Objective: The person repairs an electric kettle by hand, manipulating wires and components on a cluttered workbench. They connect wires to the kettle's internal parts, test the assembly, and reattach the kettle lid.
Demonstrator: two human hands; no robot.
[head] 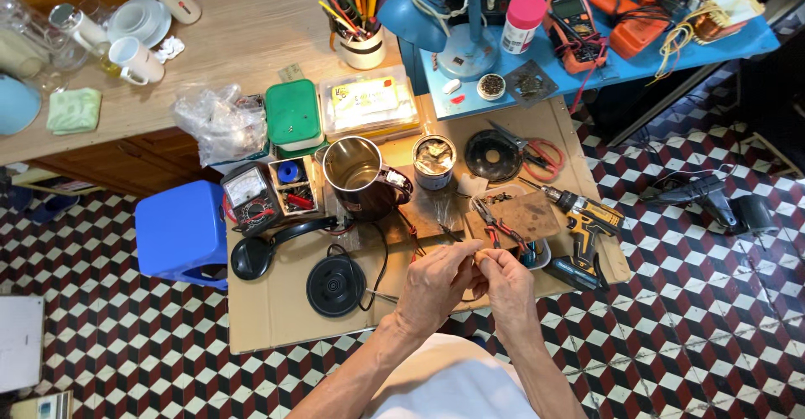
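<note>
Cardboard-covered table [277, 310], left hand [436, 283] and right hand [503, 281] meeting above its near edge, both grips pinching a thin wire [480, 255], black round kettle base [335, 285] just left, metal kettle [356, 176] beyond, cordless drill [587, 218] right.

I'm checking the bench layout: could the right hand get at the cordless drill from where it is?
Probably yes. The drill lies just right of the right hand on the cardboard, with nothing between them. But both hands are pinched together on something small, so the right hand would have to let go first.
</note>
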